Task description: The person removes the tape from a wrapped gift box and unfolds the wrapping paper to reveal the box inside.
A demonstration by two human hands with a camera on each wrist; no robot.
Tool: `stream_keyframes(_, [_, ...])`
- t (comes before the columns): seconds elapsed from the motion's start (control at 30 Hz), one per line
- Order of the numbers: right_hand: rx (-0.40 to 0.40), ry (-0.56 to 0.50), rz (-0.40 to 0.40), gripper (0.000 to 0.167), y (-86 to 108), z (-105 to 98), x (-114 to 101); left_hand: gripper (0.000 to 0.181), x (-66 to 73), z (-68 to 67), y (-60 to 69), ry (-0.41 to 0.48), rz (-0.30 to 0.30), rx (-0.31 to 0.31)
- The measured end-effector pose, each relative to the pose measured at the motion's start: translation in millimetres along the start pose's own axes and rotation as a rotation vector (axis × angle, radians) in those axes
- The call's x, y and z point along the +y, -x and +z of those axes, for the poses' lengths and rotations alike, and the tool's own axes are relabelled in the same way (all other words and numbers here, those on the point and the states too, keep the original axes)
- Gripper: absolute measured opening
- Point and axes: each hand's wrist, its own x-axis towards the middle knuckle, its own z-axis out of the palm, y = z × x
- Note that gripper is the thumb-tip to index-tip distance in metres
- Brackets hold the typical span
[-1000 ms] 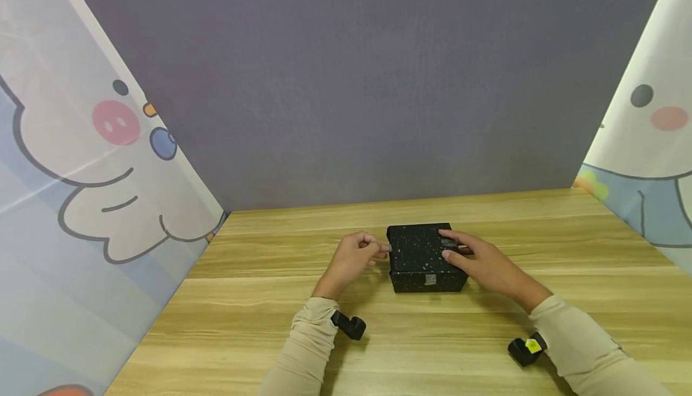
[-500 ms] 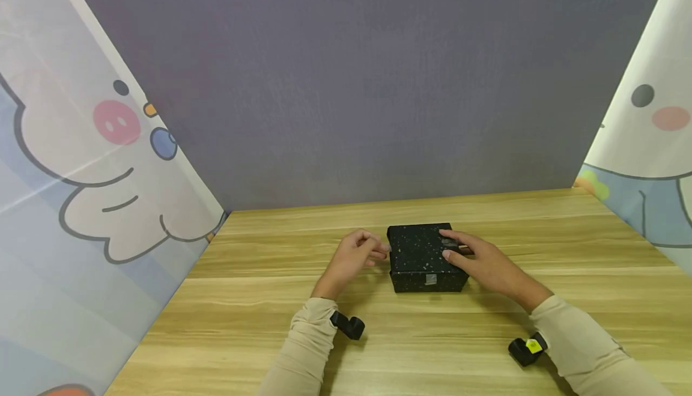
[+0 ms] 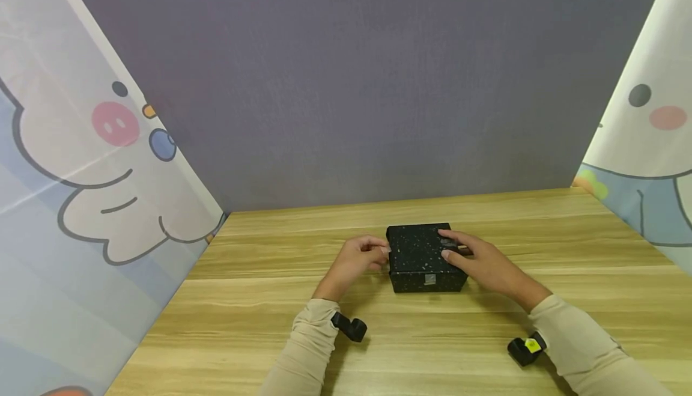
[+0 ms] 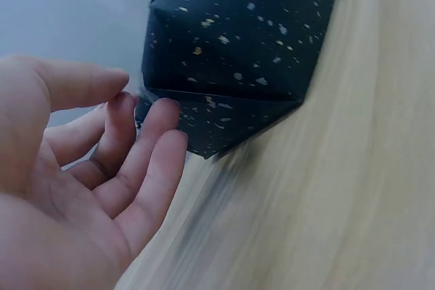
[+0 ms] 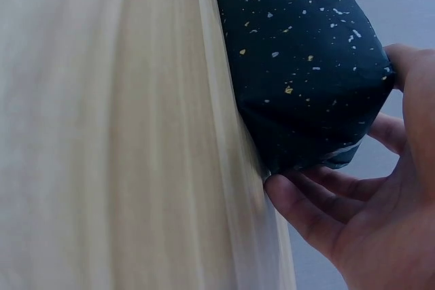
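Observation:
A black box wrapped in speckled paper [image 3: 416, 252] sits on the wooden table. My left hand [image 3: 350, 264] is at its left side, thumb and index fingertip together on what looks like a small clear piece of tape [image 3: 387, 250]. In the left wrist view, the other fingers of the left hand [image 4: 81, 168] curl loosely beside the folded end of the wrapping. My right hand [image 3: 486, 264] grips the box's right end, thumb and index finger on its top edges. The right wrist view shows the remaining fingers of the right hand [image 5: 367, 195] against the end of the wrapped box [image 5: 306, 66].
A strip of tape [image 3: 429, 279] shows on the box's front face. The wooden table [image 3: 259, 264] meets a grey panel [image 3: 357, 83] behind. Cartoon-printed sheets [image 3: 70, 204] stand at both sides. A black wrist camera [image 3: 350, 327] is on each forearm.
My left fingers have shifted slightly against the box's left edge, and the tape piece now shows paler there. The right hand and the box have stayed in place.

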Motion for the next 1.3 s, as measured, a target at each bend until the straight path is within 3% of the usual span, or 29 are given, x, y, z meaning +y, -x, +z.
stream_keyframes(0.17, [-0.001, 0.002, 0.003, 0.061, 0.5, -0.4, -0.2, 0.03, -1.8, -4.9, 0.8, 0.114, -0.004, 0.028])
stream_keyframes(0.27, [-0.004, 0.004, 0.003, 0.061, 0.6, -0.7, 0.2, 0.032, -3.0, -8.3, 1.2, 0.124, -0.026, 0.066])
stream_keyframes(0.53, [-0.012, -0.001, -0.008, 0.061, 0.0, -2.3, 2.2, 0.027, -4.6, -15.2, 1.0, -0.037, -0.053, 0.136])
stream_keyframes(0.77, [-0.003, 0.0, -0.007, 0.059, 0.0, -1.8, 1.7, 0.021, -7.5, -16.7, 1.5, -0.161, -0.028, 0.19])
stream_keyframes(0.93, [0.01, -0.008, -0.011, 0.052, 1.9, -1.1, 1.9, 0.02, -10.5, -12.2, 1.8, -0.287, 0.038, 0.22])
stream_keyframes(1.03, [0.016, -0.012, -0.01, 0.05, 2.2, -1.6, 1.3, 0.021, -8.4, -6.9, 1.0, -0.324, 0.112, 0.219])
stream_keyframes(1.17, [0.015, -0.033, -0.01, 0.049, 1.1, -2.0, 0.5, 0.027, 0.6, 3.2, 2.3, -0.419, 0.273, 0.159])
stream_keyframes(1.3, [0.017, -0.048, -0.018, 0.047, -0.8, -0.3, 0.0, 0.032, 8.8, 13.1, 6.9, -0.576, 0.408, 0.07])
